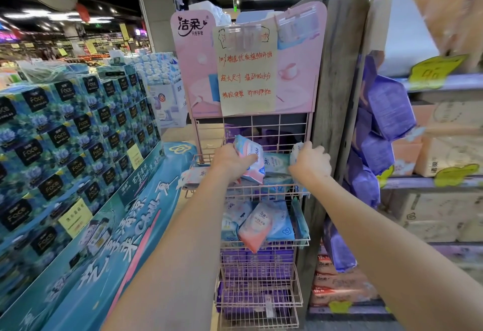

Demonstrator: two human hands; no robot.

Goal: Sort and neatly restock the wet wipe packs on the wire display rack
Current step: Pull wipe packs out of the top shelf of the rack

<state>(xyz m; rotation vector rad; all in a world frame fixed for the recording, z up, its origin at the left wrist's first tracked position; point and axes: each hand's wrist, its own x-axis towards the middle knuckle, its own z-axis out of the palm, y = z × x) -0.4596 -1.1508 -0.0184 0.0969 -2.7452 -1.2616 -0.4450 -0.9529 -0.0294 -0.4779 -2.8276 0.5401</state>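
Note:
A pink wire display rack (261,189) stands in front of me with several basket tiers. My left hand (230,160) grips a pink and white wet wipe pack (248,152) above the upper basket. My right hand (311,163) is closed on a pale blue wipe pack (296,151) at that basket's right side. Teal packs (277,166) lie between my hands. The tier below holds a jumble of pink and blue packs (257,223), one tilted over the front rim. Purple packs (257,260) fill the lower tiers.
A pink header board with a handwritten paper sign (247,74) tops the rack. A tall stack of blue tissue boxes (73,142) on a teal plinth stands at my left. A wooden shelf end panel (337,95) and hanging purple packs (386,111) crowd the right.

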